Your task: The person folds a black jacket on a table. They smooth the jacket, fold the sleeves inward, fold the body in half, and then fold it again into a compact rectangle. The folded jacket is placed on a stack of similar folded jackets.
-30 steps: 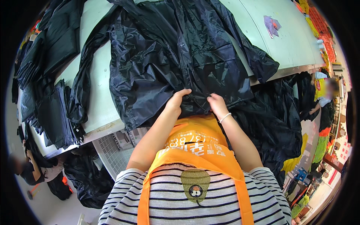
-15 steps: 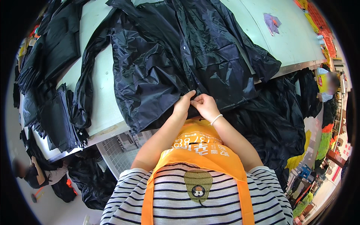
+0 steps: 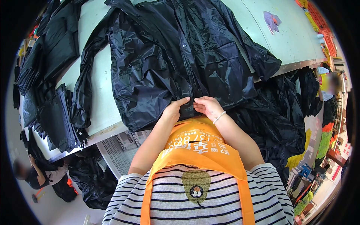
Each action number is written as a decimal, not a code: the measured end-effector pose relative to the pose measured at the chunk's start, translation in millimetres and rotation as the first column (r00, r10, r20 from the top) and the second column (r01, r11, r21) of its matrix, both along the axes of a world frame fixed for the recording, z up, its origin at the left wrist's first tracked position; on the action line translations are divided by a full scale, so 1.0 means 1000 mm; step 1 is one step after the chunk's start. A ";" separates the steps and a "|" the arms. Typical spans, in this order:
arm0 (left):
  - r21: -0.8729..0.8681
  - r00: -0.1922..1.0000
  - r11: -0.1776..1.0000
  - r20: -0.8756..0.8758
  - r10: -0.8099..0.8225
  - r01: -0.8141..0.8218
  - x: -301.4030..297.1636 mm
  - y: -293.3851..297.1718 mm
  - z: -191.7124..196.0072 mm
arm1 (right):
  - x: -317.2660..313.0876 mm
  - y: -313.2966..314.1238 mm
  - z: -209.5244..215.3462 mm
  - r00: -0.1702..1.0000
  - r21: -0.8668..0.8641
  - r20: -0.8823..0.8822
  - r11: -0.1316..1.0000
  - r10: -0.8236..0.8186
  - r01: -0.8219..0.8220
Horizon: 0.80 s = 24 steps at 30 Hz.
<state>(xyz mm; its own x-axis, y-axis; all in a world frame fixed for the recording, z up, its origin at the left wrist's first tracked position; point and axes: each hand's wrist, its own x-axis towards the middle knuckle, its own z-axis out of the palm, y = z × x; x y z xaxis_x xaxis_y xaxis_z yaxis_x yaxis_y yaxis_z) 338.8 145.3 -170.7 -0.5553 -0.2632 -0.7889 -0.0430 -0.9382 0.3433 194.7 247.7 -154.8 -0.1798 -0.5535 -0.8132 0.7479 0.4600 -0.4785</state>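
A shiny black jacket (image 3: 144,71) lies spread on the table, its front placket and zipper running down the middle to the hem nearest me. My left hand (image 3: 175,108) grips the hem left of the zipper, thumb on top and the other fingers hidden underneath. Just right of the zipper, my right hand (image 3: 210,107) pinches the front edge, its fingers curled in. A small gap separates the two thumbs, with the zipper's lower end between them. Whether a zipper pull is held is too small to tell.
Folded black garments (image 3: 60,48) are stacked on the pale table (image 3: 98,80) at left. A purple scrap (image 3: 272,21) lies far right. More black fabric (image 3: 270,116) hangs beside my right arm, and a black heap (image 3: 92,180) sits below left. Other people are at both sides.
My hands have drawn slightly apart and toward me; the thumbs, close together before, now sit either side of the zipper. More of the zipper's lower part shows.
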 end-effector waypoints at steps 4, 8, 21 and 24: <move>-0.080 0.989 0.986 0.027 -0.146 0.147 0.001 -0.003 0.016 | 0.007 0.000 -0.006 0.989 -0.028 -0.145 1.000 0.003 -0.007; -0.174 0.994 0.982 0.087 -0.059 0.074 -0.001 -0.007 0.028 | 0.008 -0.004 0.008 0.987 -0.039 -0.159 0.999 0.012 -0.018; -0.261 0.984 0.958 0.155 -0.083 0.122 -0.003 0.000 0.009 | 0.014 -0.003 0.014 0.987 -0.058 -0.146 0.997 -0.064 0.055; -0.337 0.949 0.911 0.283 -0.142 0.237 -0.004 -0.001 0.010 | 0.017 -0.002 0.011 0.989 -0.068 -0.111 0.993 -0.102 0.095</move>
